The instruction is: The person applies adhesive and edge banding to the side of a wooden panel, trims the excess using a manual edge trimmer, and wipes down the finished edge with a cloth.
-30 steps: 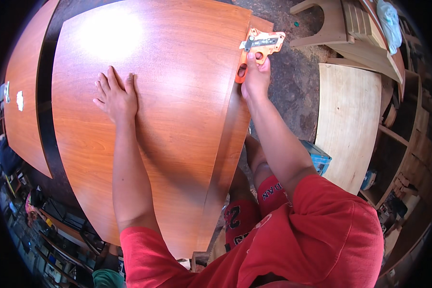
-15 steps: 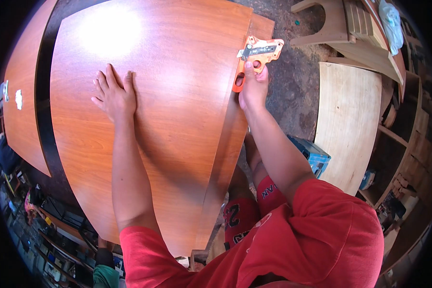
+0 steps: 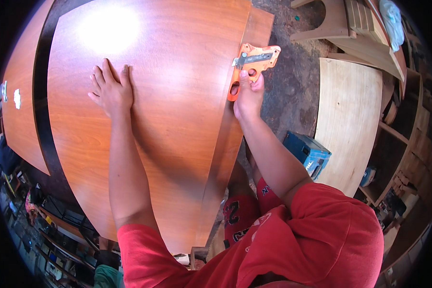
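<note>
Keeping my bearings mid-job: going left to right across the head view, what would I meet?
White patch on the leftmost wood-grain panel, left hand, orange pistol-shaped hand tool in the right hand, blue toolbox, pale wooden board, open wooden shelving.

1. Centre stage, the panel (image 3: 177,96), with the left grip (image 3: 113,93) resting on it, well in from the right edge!
2. Over on that right edge, the right grip (image 3: 248,98) has the tool (image 3: 257,58), close to the lower board (image 3: 260,26) jutting out past the panel.
3. Look left: a second panel (image 3: 19,129) runs alongside, apart from the first.
4. Swing right: floor (image 3: 293,86), then the case (image 3: 306,150), sitting between right forearm (image 3: 273,149) and plank (image 3: 348,120).
5. Far right, beyond the plank, there's the shelf (image 3: 392,133).
6. Upper right, the cutout (image 3: 338,26), with a bag (image 3: 391,24) farther right.
7. Lower left, a co-worker (image 3: 108,277), just left of the person's left sleeve (image 3: 139,249).
</note>
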The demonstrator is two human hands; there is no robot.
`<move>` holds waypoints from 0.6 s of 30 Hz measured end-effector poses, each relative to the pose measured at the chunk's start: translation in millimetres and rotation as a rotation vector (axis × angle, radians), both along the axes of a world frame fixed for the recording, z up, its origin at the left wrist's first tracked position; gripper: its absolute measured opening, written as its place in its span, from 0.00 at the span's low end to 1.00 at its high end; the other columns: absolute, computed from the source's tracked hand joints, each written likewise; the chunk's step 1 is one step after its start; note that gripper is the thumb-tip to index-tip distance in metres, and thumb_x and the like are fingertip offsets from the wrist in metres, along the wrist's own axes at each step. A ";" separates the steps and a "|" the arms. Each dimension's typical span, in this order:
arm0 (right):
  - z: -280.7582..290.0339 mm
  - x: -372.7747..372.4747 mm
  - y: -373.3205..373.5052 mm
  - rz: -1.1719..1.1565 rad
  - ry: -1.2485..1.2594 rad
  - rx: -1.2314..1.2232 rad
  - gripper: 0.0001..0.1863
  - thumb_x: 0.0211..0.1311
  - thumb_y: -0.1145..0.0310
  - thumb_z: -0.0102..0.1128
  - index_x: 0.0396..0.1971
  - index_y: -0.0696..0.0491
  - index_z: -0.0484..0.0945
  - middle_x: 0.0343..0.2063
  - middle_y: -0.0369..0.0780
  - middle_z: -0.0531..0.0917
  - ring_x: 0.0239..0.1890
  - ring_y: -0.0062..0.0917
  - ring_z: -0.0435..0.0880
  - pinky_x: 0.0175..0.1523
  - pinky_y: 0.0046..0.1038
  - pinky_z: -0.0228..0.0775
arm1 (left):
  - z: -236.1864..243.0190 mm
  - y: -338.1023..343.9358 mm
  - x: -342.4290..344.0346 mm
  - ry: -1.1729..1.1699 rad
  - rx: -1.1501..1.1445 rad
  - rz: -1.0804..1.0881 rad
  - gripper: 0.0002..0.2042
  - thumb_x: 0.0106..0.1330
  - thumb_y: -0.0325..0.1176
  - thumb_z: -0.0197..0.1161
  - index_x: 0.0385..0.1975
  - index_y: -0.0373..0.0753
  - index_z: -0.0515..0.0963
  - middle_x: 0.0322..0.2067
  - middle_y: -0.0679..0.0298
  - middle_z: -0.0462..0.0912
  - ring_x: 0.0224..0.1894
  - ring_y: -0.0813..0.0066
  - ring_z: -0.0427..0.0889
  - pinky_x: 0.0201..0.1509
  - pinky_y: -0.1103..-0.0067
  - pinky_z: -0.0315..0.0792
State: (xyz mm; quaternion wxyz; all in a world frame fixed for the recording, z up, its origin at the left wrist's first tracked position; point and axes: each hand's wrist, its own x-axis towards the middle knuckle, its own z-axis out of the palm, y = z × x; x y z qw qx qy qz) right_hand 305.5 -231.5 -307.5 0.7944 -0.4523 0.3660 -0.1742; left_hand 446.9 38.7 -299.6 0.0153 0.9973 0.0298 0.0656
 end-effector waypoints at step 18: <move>4.1 -35.1 27.0 -0.046 0.035 0.040 0.09 0.65 0.74 0.52 0.39 0.50 0.62 0.29 0.34 0.76 0.21 0.14 0.72 0.21 0.15 0.63 | -0.6 0.1 0.9 0.012 -0.005 0.015 0.33 0.63 0.63 0.43 0.66 0.55 0.55 0.68 0.59 0.51 0.71 0.62 0.46 0.69 0.50 0.37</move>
